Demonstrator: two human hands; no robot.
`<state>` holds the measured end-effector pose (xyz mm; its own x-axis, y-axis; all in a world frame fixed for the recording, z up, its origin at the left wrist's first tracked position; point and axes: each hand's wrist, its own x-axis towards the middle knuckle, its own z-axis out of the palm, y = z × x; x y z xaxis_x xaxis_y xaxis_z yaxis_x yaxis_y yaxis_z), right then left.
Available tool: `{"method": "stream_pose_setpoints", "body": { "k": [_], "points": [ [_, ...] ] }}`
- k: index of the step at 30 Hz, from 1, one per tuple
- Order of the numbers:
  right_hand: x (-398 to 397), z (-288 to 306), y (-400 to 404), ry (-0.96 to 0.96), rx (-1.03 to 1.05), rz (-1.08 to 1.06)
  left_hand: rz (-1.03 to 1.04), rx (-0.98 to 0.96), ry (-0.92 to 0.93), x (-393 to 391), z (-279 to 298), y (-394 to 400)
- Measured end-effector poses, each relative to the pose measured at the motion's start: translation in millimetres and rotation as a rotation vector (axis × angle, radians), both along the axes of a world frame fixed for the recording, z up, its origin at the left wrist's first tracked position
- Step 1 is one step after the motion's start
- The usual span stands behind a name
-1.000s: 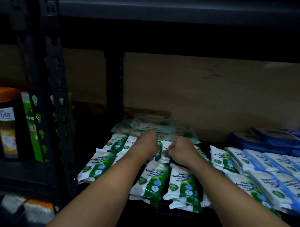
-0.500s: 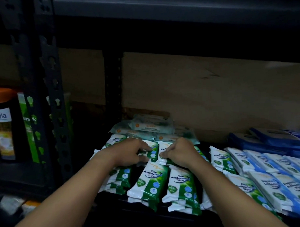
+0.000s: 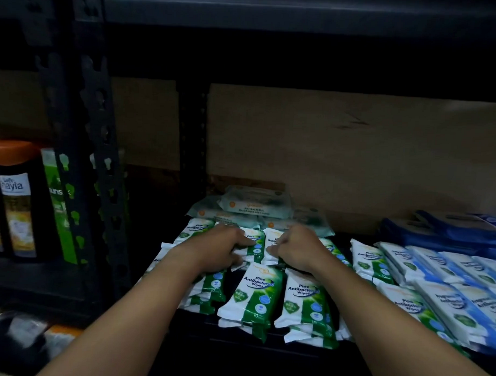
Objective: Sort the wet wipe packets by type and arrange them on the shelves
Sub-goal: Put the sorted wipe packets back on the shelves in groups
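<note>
Both hands reach onto a dark shelf [image 3: 263, 354] crowded with wet wipe packets. The left hand [image 3: 219, 247] lies over green pine packets [image 3: 254, 295], its fingers [image 3: 243, 241] curled against one in the back row. The right hand [image 3: 296, 248] grips a neighbouring packet [image 3: 270, 239]. Pale orange-marked packets [image 3: 254, 206] are stacked behind, blue packets [image 3: 448, 285] lie to the right, and dark bottles [image 3: 16, 199] stand on the left, beyond the upright post [image 3: 91, 143].

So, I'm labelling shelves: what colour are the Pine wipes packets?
White and green Pine packets, head view.
</note>
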<state>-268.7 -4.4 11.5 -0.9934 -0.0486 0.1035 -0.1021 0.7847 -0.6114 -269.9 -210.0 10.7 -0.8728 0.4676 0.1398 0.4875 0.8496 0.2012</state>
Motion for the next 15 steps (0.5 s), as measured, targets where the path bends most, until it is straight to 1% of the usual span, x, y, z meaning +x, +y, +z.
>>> {"method": "stream_pose_setpoints", "body": {
  "k": [3,7,10,13,15],
  "points": [
    [10.4,6.4,-3.4,-0.054,-0.034,0.024,0.032,-0.013,-0.045,-2.2,3.6,-5.5],
    [20.7,12.3,-10.4,-0.083,0.090,0.087,0.064,0.018,-0.075,-7.3,5.4,-3.1],
    [14.9,9.6,-19.0,-0.079,0.190,0.064,0.067,0.001,-0.045,-10.1,5.6,2.1],
    [11.3,6.1,-24.7,-0.076,0.229,0.033,0.083,-0.001,-0.030,-10.6,1.5,1.0],
    [12.5,8.6,-23.0,-0.094,0.243,0.061,0.080,0.068,-0.054,-7.7,0.9,-6.6]
  ]
}}
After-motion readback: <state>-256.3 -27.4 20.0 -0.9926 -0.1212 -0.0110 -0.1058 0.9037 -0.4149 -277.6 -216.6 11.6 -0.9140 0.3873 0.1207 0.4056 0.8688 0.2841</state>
